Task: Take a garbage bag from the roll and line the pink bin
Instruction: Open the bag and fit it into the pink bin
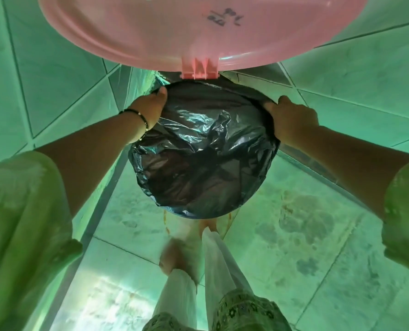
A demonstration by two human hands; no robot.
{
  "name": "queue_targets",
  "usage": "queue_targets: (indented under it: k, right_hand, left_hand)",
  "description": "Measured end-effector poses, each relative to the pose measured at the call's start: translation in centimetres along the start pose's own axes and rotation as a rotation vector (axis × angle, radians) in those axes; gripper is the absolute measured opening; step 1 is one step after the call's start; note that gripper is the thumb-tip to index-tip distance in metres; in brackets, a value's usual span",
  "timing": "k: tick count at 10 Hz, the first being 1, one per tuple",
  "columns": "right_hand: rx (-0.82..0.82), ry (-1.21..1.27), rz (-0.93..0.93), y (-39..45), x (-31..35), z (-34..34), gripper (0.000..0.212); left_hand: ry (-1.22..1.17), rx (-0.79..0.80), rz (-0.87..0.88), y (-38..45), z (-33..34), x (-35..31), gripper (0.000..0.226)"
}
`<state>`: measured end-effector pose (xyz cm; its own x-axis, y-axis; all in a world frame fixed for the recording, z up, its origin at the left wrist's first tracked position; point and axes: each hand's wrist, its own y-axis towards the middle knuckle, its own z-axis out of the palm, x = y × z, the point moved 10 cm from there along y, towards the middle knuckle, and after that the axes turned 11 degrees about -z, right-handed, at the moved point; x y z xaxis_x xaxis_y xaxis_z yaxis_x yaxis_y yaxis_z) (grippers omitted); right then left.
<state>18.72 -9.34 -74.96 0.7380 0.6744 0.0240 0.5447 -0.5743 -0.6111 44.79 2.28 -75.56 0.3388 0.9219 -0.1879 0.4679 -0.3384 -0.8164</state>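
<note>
The black garbage bag (205, 149) already drapes over the mouth of the pink bin (225, 225) at frame centre, lid (174, 32) raised above. The left hand (151, 108) and right hand (291, 120) grip opposite rim edges, curled over the plastic; the far edge by the hinge lies between them.

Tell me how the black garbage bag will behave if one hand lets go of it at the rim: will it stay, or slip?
The black garbage bag looks thin and floppy: it is creased and sags in the middle. Its glossy film is probably slippery, so an edge let go may slide inward. It seems very light; the left hand and right hand hold it at the rim.
</note>
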Motion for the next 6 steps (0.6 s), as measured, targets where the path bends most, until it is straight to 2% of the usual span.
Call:
queue_targets:
  k: [1, 2, 3, 4, 5, 6]
  right_hand:
    - [0.032, -0.076, -0.069, -1.5, -0.1, 2.1, 0.047]
    - [0.113, -0.149, -0.116, -3.0, 0.4, 4.8, 0.044]
    - [0.225, -0.075, -0.075, -5.0, 0.7, 8.1, 0.04]
    - [0.247, 0.049, -0.13, -7.3, 1.9, 11.5, 0.042]
    - [0.265, 0.178, -0.105, -9.8, 2.3, 14.2, 0.052]
    - [0.349, 0.197, -0.169, -13.1, 4.0, 16.9, 0.063]
  left_hand:
    - [-0.044, -0.025, -0.122, 0.4, -0.1, 2.3, 0.072]
    - [-0.109, -0.026, -0.217, 0.7, 0.1, 4.6, 0.08]
    - [-0.185, -0.026, -0.293, 0.8, 0.5, 6.9, 0.083]
    - [-0.321, -0.002, -0.375, 0.8, 1.1, 10.0, 0.083]
    - [-0.547, 0.087, -0.47, 0.7, 2.1, 12.8, 0.074]
    - [-0.68, 0.1, -0.495, -0.5, 3.2, 15.3, 0.07]
